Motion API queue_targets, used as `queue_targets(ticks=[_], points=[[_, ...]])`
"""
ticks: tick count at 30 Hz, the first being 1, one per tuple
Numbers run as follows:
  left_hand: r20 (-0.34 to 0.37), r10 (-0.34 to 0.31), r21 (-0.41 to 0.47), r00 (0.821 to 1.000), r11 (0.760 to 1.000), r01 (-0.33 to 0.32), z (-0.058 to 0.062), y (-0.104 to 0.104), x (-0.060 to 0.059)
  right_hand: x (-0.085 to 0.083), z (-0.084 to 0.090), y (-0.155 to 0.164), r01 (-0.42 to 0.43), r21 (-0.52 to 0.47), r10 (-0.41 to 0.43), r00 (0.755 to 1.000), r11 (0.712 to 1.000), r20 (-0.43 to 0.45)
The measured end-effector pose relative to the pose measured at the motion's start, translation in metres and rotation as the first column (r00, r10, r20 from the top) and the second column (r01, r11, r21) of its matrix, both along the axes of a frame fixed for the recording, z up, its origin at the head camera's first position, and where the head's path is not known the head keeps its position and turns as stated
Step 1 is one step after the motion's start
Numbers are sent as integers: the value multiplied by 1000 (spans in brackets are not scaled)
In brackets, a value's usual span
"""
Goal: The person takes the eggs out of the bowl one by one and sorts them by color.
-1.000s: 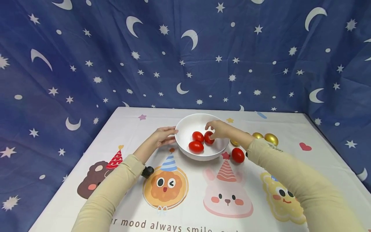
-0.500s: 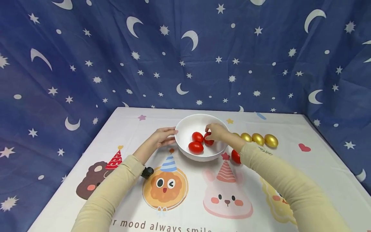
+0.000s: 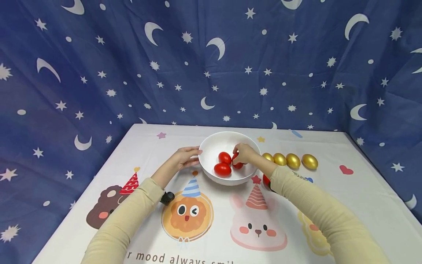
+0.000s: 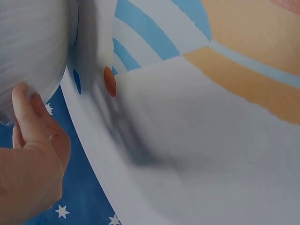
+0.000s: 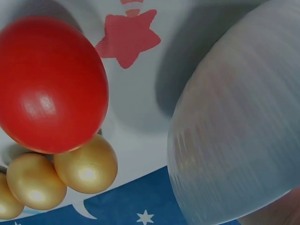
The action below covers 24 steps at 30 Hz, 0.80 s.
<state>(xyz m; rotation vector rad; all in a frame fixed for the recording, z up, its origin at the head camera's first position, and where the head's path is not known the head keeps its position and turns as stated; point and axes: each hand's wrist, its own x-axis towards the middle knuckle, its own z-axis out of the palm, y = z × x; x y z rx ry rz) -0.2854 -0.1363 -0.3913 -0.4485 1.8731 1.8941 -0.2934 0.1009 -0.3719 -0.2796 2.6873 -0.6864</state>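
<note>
Right hand (image 3: 245, 154) is inside the white bowl (image 3: 211, 145), fingers curled round a red egg (image 3: 238, 165) at the bowl's 3 o'clock, beside two more. Left hand (image 3: 184, 157) rests flat-fingered on the rim at 9 o'clock. A sloppy release could probably knock the eggs together or rock the bowl.

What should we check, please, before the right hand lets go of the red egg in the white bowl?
1. Left hand steadies the white bowl: ok, fingers touch its rim.
2. Right hand with its red egg is inside the bowl: ok.
3. Egg resting on the bowl floor: cannot tell.
4. Room beside the two red eggs already inside: ok.
5. Remaining red egg on the table, reachable: ok.
6. Gold eggs kept apart: ok.
</note>
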Motion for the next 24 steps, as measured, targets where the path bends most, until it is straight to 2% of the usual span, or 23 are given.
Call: queue_targets(ticks=[5, 14, 24], points=[[4, -4, 14, 1000, 1000, 4, 0, 0, 1, 0, 0, 1, -24, 8, 24, 1000, 1000, -20], [3, -13, 4, 1000, 1000, 13, -1, 0, 1, 3, 3, 3, -24, -5, 23, 990, 1000, -140], [2, -16, -1, 1000, 1000, 16, 0, 0, 0, 12, 17, 7, 2, -71, -12, 991, 997, -134]])
